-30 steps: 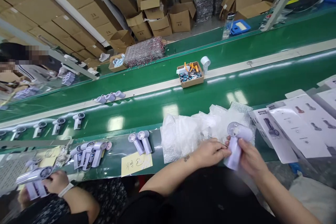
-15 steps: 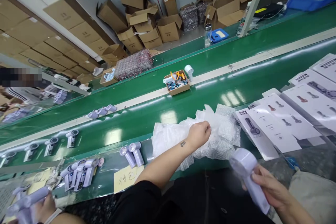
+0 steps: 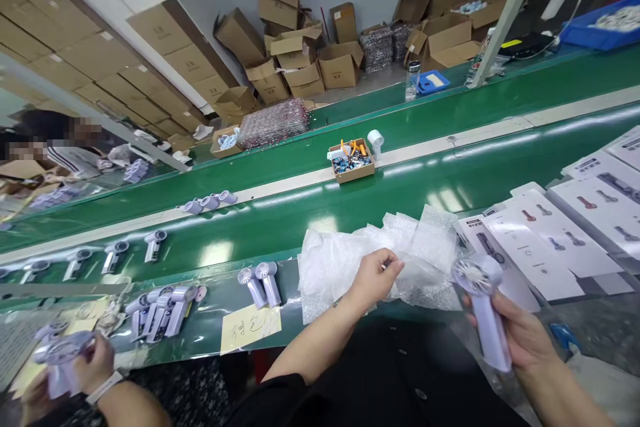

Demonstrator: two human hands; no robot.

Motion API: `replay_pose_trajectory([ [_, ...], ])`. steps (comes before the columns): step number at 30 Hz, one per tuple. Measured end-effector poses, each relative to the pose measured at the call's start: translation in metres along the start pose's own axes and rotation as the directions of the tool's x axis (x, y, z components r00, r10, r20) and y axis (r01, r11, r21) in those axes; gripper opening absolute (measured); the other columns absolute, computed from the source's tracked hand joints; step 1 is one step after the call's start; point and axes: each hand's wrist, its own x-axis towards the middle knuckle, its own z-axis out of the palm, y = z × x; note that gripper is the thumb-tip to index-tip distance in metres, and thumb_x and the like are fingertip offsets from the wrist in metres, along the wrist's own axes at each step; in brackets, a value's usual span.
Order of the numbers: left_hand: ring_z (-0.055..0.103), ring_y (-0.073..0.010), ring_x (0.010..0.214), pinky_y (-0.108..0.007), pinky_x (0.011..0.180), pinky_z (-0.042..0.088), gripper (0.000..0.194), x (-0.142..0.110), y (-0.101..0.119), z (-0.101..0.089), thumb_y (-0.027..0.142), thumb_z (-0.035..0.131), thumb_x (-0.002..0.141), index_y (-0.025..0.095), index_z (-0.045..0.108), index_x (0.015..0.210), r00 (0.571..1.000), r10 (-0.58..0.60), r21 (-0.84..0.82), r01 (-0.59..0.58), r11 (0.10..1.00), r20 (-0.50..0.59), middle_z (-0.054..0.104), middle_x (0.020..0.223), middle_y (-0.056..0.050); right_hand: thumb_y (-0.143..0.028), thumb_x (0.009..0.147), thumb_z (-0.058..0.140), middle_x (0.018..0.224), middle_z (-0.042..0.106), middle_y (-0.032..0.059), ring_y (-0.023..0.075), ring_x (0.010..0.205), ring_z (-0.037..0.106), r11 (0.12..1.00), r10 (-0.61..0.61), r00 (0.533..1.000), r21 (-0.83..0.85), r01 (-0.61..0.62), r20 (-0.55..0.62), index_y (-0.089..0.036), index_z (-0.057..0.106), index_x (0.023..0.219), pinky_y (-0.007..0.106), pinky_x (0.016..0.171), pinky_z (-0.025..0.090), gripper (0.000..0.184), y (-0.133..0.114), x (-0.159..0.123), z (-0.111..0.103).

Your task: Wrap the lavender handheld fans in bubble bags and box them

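Observation:
My right hand [image 3: 520, 330] is closed around the handle of a lilac handheld fan [image 3: 487, 310], its round grille up and facing me. My left hand [image 3: 375, 277] is over a spread pile of clear bubble-wrap bags [image 3: 333, 260], thumb and fingers pinched at the edge of one bag. Its fingertips are partly hidden by the hand. Left of the pile, two lilac fans [image 3: 265, 283] lie side by side above a yellow paper note [image 3: 250, 328] with handwriting.
Printed white box sleeves [image 3: 545, 233] lie overlapped at the right. A small carton of parts [image 3: 355, 170] sits on the green conveyor [image 3: 280, 227]. Several fans [image 3: 163, 313] are bunched at left, near a co-worker's hands [image 3: 95, 363] holding another fan. Cardboard boxes stand behind.
The fan in my right hand has turned so its grille faces me more. My left hand stays at the bags, its fingers turned slightly. The view has shifted. The co-worker's fan has turned.

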Motion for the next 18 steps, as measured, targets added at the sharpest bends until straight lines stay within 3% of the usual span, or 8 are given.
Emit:
replay_pose_trajectory([
  [2, 0.046, -0.0103, 0.056, -0.022, 0.055, 0.037, 0.015, -0.004, 0.001, 0.002, 0.029, 0.056, 0.078, 0.016, 0.061, 0.074, 0.997, 0.007, -0.03, -0.009, 0.999, -0.079, 0.053, 0.059, 0.003, -0.033, 0.052, 0.082, 0.074, 0.069, 0.0055, 0.0193, 0.059, 0.061, 0.999, 0.034, 0.993, 0.025, -0.037, 0.112, -0.023, 0.065, 0.086, 0.029, 0.05, 0.05, 0.039, 0.007, -0.009, -0.005],
  [4, 0.051, -0.0121, 0.061, -0.023, 0.06, 0.04, 0.014, -0.011, 0.003, 0.008, 0.028, 0.056, 0.079, 0.016, 0.063, 0.078, 0.987, 0.093, -0.003, -0.094, 0.996, -0.132, 0.058, 0.065, 0.0, -0.034, 0.05, 0.083, 0.069, 0.067, 0.0056, 0.0178, 0.055, 0.059, 0.997, 0.076, 0.971, 0.011, -0.08, 0.227, -0.022, 0.066, 0.081, 0.027, 0.046, 0.046, 0.038, 0.019, -0.015, 0.002],
  [8, 0.055, -0.0148, 0.072, -0.026, 0.069, 0.042, 0.013, -0.034, -0.001, 0.024, 0.019, 0.054, 0.078, 0.016, 0.066, 0.081, 0.95, 0.306, -0.008, -0.306, 0.952, 0.056, 0.064, 0.077, -0.004, -0.034, 0.056, 0.081, 0.071, 0.068, 0.0058, 0.0193, 0.06, 0.063, 0.988, 0.105, 0.942, -0.145, -0.06, 0.32, -0.02, 0.064, 0.084, 0.027, 0.05, 0.047, 0.035, 0.033, -0.011, 0.037],
  [9, 0.055, -0.0143, 0.07, -0.025, 0.067, 0.042, 0.013, -0.037, -0.004, 0.027, 0.016, 0.053, 0.077, 0.016, 0.066, 0.079, 0.956, 0.282, -0.073, -0.277, 0.958, 0.084, 0.064, 0.074, -0.003, -0.034, 0.059, 0.079, 0.073, 0.068, 0.006, 0.0195, 0.06, 0.064, 0.98, 0.101, 0.939, -0.196, -0.037, 0.329, -0.02, 0.064, 0.087, 0.027, 0.051, 0.047, 0.035, 0.032, -0.009, 0.045],
  [11, 0.052, -0.0121, 0.062, -0.023, 0.06, 0.04, 0.01, -0.039, -0.013, 0.032, 0.017, 0.055, 0.074, 0.014, 0.064, 0.073, 0.991, 0.121, -0.252, -0.105, 0.962, 0.048, 0.061, 0.067, -0.002, -0.033, 0.064, 0.076, 0.076, 0.067, 0.0052, 0.0179, 0.057, 0.064, 0.957, 0.101, 0.939, -0.29, -0.002, 0.328, -0.02, 0.062, 0.096, 0.028, 0.053, 0.047, 0.037, 0.03, -0.007, 0.057],
  [14, 0.045, -0.0089, 0.053, -0.021, 0.053, 0.036, 0.011, -0.034, -0.022, 0.031, 0.024, 0.058, 0.073, 0.013, 0.058, 0.071, 0.988, -0.138, -0.529, 0.084, 0.845, -0.063, 0.054, 0.06, 0.002, -0.029, 0.069, 0.074, 0.082, 0.065, 0.0023, 0.0139, 0.055, 0.061, 0.934, 0.106, 0.95, -0.357, 0.005, 0.292, -0.022, 0.057, 0.109, 0.027, 0.054, 0.049, 0.044, 0.03, -0.012, 0.064],
  [16, 0.043, -0.0081, 0.053, -0.021, 0.053, 0.036, 0.014, -0.031, -0.023, 0.026, 0.027, 0.058, 0.074, 0.014, 0.054, 0.07, 0.98, -0.156, -0.607, 0.047, 0.793, -0.127, 0.05, 0.059, 0.003, -0.028, 0.071, 0.072, 0.082, 0.064, 0.0006, 0.0121, 0.055, 0.06, 0.929, 0.105, 0.96, -0.37, -0.002, 0.261, -0.023, 0.057, 0.11, 0.026, 0.054, 0.049, 0.043, 0.033, -0.017, 0.064],
  [18, 0.045, -0.0088, 0.057, -0.021, 0.057, 0.038, 0.014, -0.034, -0.023, 0.019, 0.028, 0.056, 0.076, 0.015, 0.054, 0.074, 0.988, -0.053, -0.54, -0.036, 0.841, -0.148, 0.051, 0.062, 0.003, -0.029, 0.073, 0.071, 0.079, 0.063, -0.0004, 0.0116, 0.055, 0.059, 0.926, 0.083, 0.973, -0.377, 0.004, 0.214, -0.023, 0.057, 0.109, 0.025, 0.054, 0.049, 0.039, 0.035, -0.021, 0.064],
])
